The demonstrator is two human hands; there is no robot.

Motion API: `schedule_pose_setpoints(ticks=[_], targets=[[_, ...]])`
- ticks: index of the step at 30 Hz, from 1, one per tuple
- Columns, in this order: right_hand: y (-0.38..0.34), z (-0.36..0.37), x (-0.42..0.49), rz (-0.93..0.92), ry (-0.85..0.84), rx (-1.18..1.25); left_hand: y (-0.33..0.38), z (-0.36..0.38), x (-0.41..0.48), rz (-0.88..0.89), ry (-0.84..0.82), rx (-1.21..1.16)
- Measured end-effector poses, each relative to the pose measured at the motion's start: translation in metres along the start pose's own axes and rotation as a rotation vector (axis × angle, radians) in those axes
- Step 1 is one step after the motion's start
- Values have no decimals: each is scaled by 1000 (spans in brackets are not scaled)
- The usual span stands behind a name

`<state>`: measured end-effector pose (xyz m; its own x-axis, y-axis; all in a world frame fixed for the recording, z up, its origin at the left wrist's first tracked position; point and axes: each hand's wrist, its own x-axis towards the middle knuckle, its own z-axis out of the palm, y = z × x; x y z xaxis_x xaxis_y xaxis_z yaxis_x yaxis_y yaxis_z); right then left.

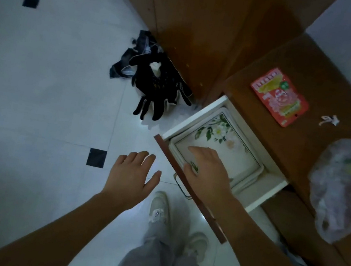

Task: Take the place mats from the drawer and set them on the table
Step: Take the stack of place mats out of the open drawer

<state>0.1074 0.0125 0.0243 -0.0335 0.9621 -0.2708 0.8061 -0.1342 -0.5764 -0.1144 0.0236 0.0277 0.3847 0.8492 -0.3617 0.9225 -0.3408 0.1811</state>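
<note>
Your left hand (132, 172) hovers over the tiled floor, fingers spread, holding nothing. Your right hand (207, 171) lies on the stacked floral place mats (225, 144) inside the open drawer (192, 117), fingers released and flat. No mat appears lifted yet, so the removal and the setting-out both remain.

- The place mats (231, 150) lie stacked in the pulled-out drawer (191, 121), under the cabinet top (305, 141).
- The right hand (207, 171) rests on the place mats.
- The left hand (132, 172) hangs over the floor (52, 80), left of the drawer.
- On the cabinet top, a packet (280, 97) lies behind a plastic bag (344, 187).
- A heap of clothes (157, 80) lies on the floor, left of and behind the drawer.
</note>
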Motion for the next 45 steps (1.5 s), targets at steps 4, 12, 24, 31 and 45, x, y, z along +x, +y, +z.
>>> schedule_pose_setpoints(ticks=[4, 12, 24, 31, 45], targets=[[4, 9, 37, -45, -83, 62, -2, 9, 12, -93, -21, -39], [50, 47, 112, -308, -396, 19, 27, 44, 21, -341, 44, -154], [85, 85, 141, -621, -490, -165, 89, 94, 18, -584, 116, -390], [88, 80, 142, -720, -451, -269, 100, 102, 6, -475, 65, -348], [113, 69, 160, -588, -461, -133, 116, 105, 1, -403, 21, -415]])
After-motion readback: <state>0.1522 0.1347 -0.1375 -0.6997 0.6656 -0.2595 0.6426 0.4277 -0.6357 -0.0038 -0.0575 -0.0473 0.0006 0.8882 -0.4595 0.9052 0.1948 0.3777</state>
